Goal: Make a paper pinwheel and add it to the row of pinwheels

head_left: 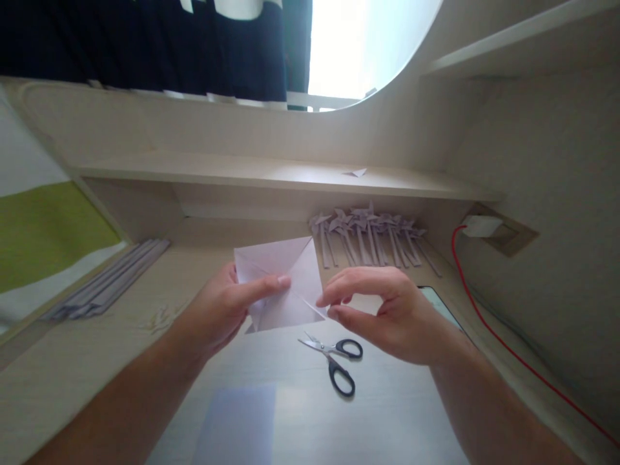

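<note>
I see a pile of folded paper strips on the left of the desk. My left hand grips a creased square sheet, thumb on top, raised over the desk's middle. Opened scissors lie nearer; paper pinwheels lie far right. My right hand's thumb and forefinger meet the sheet's near right corner; I cannot tell whether they pinch it.
</note>
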Available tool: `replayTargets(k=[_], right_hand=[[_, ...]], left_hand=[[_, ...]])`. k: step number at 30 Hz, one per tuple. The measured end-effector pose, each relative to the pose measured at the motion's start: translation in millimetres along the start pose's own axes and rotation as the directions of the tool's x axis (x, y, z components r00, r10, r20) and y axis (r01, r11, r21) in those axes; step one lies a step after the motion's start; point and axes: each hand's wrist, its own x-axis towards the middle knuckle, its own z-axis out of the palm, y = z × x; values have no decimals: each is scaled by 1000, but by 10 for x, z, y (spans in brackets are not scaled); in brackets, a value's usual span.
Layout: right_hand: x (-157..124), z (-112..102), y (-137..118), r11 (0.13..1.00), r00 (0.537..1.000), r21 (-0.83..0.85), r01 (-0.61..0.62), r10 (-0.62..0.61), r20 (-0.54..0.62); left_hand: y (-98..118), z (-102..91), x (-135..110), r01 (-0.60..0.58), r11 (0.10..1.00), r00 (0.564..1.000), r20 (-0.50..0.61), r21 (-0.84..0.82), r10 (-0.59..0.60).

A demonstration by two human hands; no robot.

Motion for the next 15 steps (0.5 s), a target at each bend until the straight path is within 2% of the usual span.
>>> replayTargets(k=[7,15], right_hand=[[37,70,-21,993,997,93,76,-74,-22],[19,78,-39,988,999,156,10,-2,-53]], left_hand=[[42,24,-59,-17,999,999,41,28,15],[-12,-13,-74,-59,995,998,15,79,57]])
